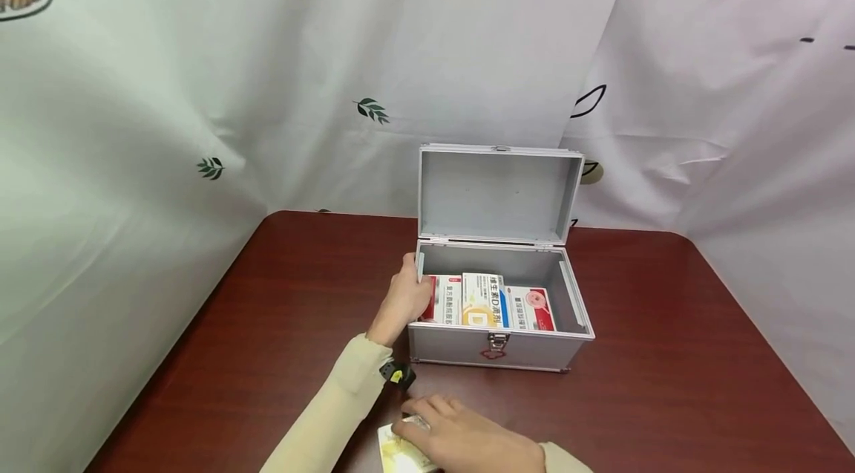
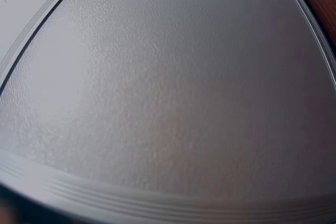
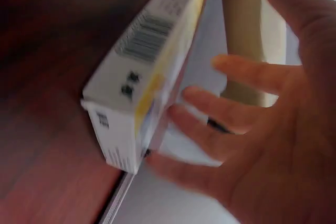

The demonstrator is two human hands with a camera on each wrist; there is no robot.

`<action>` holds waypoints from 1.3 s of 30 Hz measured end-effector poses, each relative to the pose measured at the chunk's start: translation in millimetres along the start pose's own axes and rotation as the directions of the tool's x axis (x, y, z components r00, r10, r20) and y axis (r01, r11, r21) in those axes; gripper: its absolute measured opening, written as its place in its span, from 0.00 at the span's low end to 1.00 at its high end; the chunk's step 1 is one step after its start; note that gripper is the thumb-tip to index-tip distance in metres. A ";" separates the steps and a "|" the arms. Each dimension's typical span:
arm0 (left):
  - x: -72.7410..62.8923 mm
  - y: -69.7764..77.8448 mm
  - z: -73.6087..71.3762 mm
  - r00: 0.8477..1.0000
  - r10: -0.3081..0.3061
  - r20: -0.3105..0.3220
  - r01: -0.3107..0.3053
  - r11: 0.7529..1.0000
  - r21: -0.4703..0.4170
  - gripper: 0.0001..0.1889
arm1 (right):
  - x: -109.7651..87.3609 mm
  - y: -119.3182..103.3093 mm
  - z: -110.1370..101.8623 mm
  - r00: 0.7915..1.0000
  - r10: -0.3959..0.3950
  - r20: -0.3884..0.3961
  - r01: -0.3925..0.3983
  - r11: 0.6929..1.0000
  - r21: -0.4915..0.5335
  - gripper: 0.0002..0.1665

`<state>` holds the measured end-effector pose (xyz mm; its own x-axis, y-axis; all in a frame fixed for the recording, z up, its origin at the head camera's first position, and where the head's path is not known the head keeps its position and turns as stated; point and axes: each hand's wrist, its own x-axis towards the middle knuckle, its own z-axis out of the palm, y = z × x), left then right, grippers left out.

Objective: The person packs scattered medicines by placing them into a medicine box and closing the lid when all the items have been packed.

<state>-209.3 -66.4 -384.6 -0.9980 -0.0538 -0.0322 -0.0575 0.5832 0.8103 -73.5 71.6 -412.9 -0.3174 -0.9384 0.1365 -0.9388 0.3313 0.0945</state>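
A silver metal case (image 1: 454, 348) stands on the table with its lid (image 1: 497, 194) raised. Inside are three medicine boxes side by side: a red and white box (image 1: 447, 300), a yellow, white and blue box (image 1: 482, 298) and another red and white box (image 1: 531, 307). My left hand (image 1: 405, 295) grips the case's left wall at the rim. The case's side panel (image 2: 173, 93) fills the left wrist view, which hides the fingers' grasp. Over a white and yellow box (image 3: 139, 51) near the front edge, my right hand (image 3: 278, 124) has its fingers spread; contact is unclear.
The dark red-brown table (image 1: 300, 295) extends to both sides of the case. Behind it hangs a white cloth (image 1: 267, 72) with leaf prints. A black band with a small device (image 1: 398, 375) sits on my left wrist.
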 end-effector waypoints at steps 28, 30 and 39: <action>-1.5 0.5 -0.5 1.000 -0.015 0.011 0.015 0.999 -0.028 0.25 | -10.0 17.3 -36.7 0.988 0.139 0.063 -0.142 0.989 0.050 0.37; -1.5 0.6 -0.2 1.000 -0.022 0.015 0.023 0.999 -0.031 0.26 | -13.0 22.7 -49.2 0.983 0.175 0.061 -0.179 0.982 0.055 0.36; -2.4 1.2 0.1 1.000 -0.021 0.010 0.021 0.999 -0.038 0.25 | -23.2 50.9 -99.5 0.916 0.395 0.064 -0.400 0.899 0.179 0.41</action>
<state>-206.9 -65.5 -383.6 -0.9968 -0.0577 -0.0548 -0.0776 0.5507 0.8311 -100.6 120.0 -313.1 -0.6705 -0.7351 0.0998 -0.7407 0.6558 -0.1459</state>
